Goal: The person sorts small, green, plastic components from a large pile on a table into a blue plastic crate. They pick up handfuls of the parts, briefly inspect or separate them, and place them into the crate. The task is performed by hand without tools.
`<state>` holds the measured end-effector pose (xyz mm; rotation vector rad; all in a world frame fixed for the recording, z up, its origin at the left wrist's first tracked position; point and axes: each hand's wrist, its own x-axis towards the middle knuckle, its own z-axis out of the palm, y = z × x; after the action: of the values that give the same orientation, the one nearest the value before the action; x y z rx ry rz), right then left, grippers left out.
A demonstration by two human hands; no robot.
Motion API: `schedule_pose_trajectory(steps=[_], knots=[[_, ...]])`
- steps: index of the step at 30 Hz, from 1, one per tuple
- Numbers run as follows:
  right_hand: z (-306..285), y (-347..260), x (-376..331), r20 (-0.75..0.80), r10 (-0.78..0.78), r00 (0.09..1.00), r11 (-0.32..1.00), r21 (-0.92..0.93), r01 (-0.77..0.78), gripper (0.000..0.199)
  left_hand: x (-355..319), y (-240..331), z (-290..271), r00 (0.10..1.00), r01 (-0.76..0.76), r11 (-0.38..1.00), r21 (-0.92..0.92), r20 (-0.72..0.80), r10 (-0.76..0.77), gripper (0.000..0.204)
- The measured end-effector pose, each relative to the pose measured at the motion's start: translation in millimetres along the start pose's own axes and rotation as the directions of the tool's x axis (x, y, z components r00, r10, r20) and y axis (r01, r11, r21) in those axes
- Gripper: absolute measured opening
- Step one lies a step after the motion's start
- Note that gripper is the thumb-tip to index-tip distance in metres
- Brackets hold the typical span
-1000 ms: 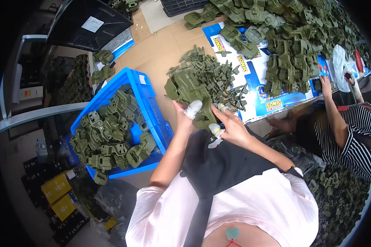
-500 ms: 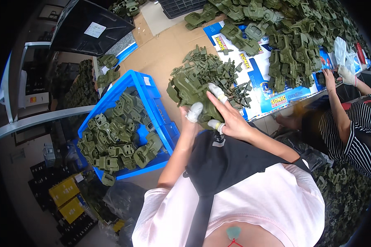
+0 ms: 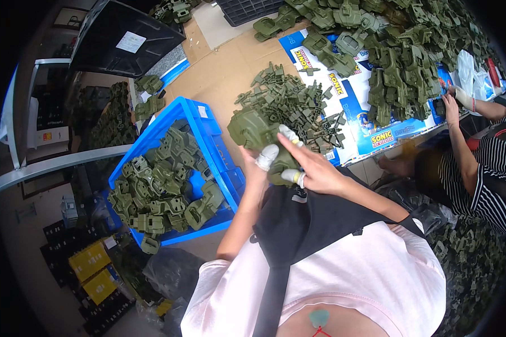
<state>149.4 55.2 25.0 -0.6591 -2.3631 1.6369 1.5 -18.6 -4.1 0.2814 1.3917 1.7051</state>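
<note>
An olive-green plastic vehicle body (image 3: pixel 250 124) is held between my two hands in front of my apron. My left hand (image 3: pixel 257 163) grips its near left side, with a white-wrapped thumb lying on top. On the right side, my right hand (image 3: pixel 309 163) holds it with white-covered fingertips. Part of the body is hidden beneath my fingers. Just beyond it lies a loose pile of small olive-green plastic parts (image 3: pixel 298 101), spread on cardboard.
To the left stands a blue crate (image 3: pixel 230 174) holding several green vehicle bodies (image 3: pixel 157 180). More bodies (image 3: pixel 399 73) are heaped at the far right. A black bin (image 3: pixel 123 39) stands at the back left. On the right, a co-worker in a striped top (image 3: pixel 472 174) reaches toward the table.
The vehicle body has turned and tilted slightly in my hands, and my right fingers have shifted a little left. The co-worker's hands have moved closer together.
</note>
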Motion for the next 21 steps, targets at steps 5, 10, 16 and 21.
schedule_pose_trajectory(steps=[5,10,16,21], knots=[[3,25,7,-0.143,0.175,0.974,0.679,0.734,-0.015,0.075,4,0,-12,0.976,-0.216,0.976,-0.035,0.032,0.217,0.048],[-12,36,5,0.204,0.209,0.956,0.589,0.754,-0.290,0.064,8,-10,-16,0.957,-0.288,0.957,-0.040,0.013,0.288,0.060],[-62,26,-12,0.013,0.137,0.990,0.986,-0.101,-0.135,0.067,-17,74,34,0.695,-0.676,-0.117,0.727,0.683,0.225,0.084],[-61,18,-31,0.200,0.020,0.980,0.918,-0.392,0.062,0.065,1,33,32,0.581,-0.691,0.203,0.694,0.700,-0.416,0.076]])
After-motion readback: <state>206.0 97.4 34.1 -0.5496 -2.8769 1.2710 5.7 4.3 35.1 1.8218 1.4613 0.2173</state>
